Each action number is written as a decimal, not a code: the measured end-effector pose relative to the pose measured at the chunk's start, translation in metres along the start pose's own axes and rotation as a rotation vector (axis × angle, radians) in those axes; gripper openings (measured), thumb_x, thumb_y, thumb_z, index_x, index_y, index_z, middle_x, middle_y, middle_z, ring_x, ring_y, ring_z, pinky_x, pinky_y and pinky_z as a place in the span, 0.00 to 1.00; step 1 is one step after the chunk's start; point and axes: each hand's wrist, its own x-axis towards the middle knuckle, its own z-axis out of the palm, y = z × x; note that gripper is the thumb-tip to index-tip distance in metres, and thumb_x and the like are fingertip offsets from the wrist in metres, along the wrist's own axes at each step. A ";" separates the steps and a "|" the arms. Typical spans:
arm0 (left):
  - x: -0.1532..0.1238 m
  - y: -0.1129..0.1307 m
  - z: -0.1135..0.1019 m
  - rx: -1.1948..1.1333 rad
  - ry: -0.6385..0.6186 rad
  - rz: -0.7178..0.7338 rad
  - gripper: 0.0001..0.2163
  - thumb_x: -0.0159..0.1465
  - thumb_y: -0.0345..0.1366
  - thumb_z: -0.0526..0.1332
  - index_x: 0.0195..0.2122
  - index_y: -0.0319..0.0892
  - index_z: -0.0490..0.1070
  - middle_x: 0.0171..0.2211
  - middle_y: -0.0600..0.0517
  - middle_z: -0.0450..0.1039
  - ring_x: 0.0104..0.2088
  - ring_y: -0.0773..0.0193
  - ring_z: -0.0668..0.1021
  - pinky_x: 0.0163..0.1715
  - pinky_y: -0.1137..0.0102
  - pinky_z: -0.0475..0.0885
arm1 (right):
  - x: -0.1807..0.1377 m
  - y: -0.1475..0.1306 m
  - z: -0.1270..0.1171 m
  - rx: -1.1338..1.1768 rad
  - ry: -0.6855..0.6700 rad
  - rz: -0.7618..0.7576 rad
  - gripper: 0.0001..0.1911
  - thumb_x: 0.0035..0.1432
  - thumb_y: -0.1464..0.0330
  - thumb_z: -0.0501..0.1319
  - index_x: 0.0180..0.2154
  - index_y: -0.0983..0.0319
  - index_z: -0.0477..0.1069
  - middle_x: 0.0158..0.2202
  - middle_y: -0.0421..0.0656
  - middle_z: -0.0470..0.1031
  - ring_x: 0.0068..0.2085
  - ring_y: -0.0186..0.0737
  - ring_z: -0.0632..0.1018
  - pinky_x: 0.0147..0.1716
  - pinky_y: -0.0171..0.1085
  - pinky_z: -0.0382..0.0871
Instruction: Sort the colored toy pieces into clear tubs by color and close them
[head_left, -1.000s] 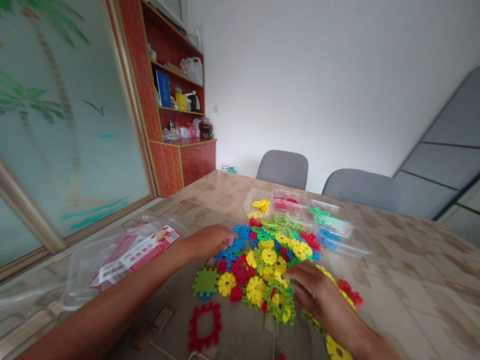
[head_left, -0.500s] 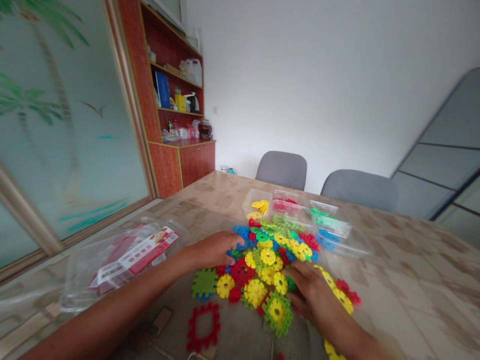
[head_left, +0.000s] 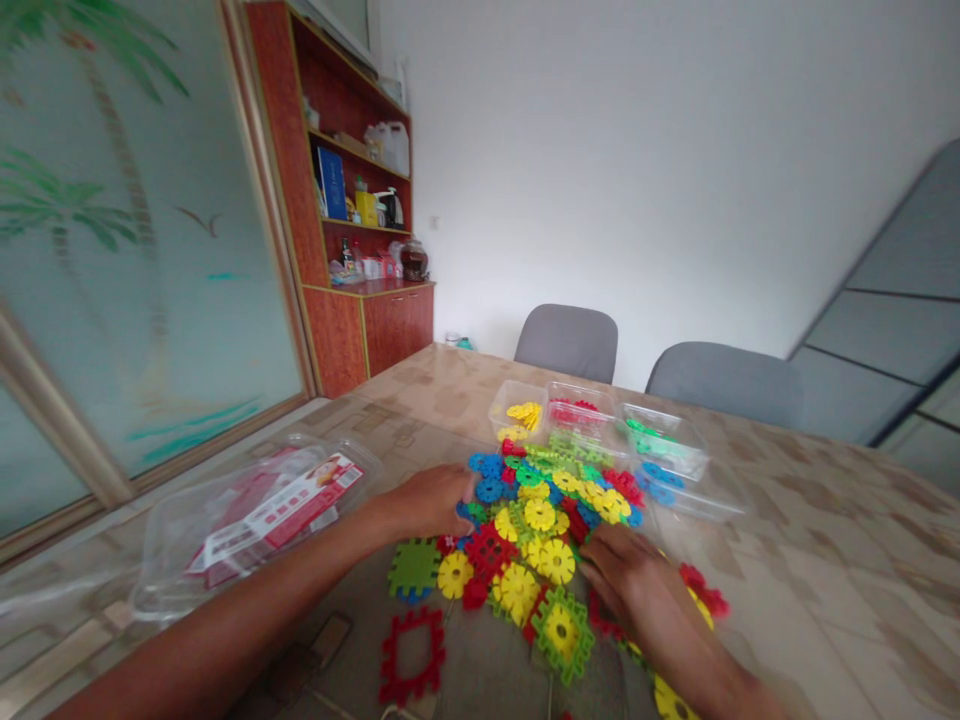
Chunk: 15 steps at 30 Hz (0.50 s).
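A heap of plastic interlocking pieces, flower-shaped discs and notched squares in yellow, red, blue and green, lies on the table. My left hand (head_left: pixel 439 500) is at the heap's left side with its fingers curled down by a blue flower disc (head_left: pixel 490 488); its fingertips are partly hidden. At the heap's right side, my right hand (head_left: pixel 630 565) has its fingers bent low near a yellow flower disc (head_left: pixel 556 561); whatever is under them is hidden. Nearer me lie a green notched square with a yellow disc (head_left: pixel 562 632) and a red square frame (head_left: pixel 412 655).
Behind the heap stand clear boxes with yellow (head_left: pixel 523 416), red (head_left: pixel 574 410) and green pieces (head_left: pixel 649 435). Blue discs (head_left: pixel 658 484) rest on clear plastic. Clear packaging with a printed label (head_left: pixel 277 520) lies at left. Two grey chairs (head_left: pixel 568 338) stand beyond the table (head_left: pixel 825 560).
The view has shifted slightly. A green piece that showed beside my right fingers is now mostly out of sight. My left hand stays at the heap's left side, its fingers curled further down.
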 end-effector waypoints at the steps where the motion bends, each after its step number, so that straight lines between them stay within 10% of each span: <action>1: 0.000 0.001 0.000 -0.009 0.000 0.005 0.11 0.51 0.36 0.65 0.34 0.42 0.66 0.34 0.54 0.70 0.35 0.61 0.71 0.31 0.72 0.62 | 0.000 0.001 -0.001 0.023 0.031 0.014 0.11 0.64 0.67 0.53 0.30 0.59 0.70 0.32 0.43 0.73 0.34 0.44 0.75 0.34 0.40 0.69; 15: 0.008 0.004 0.004 -0.473 -0.040 0.161 0.11 0.56 0.31 0.57 0.41 0.40 0.66 0.28 0.55 0.69 0.28 0.67 0.71 0.25 0.77 0.63 | -0.002 0.053 -0.016 0.376 0.246 0.268 0.17 0.60 0.58 0.52 0.36 0.60 0.75 0.29 0.43 0.79 0.25 0.41 0.77 0.25 0.35 0.69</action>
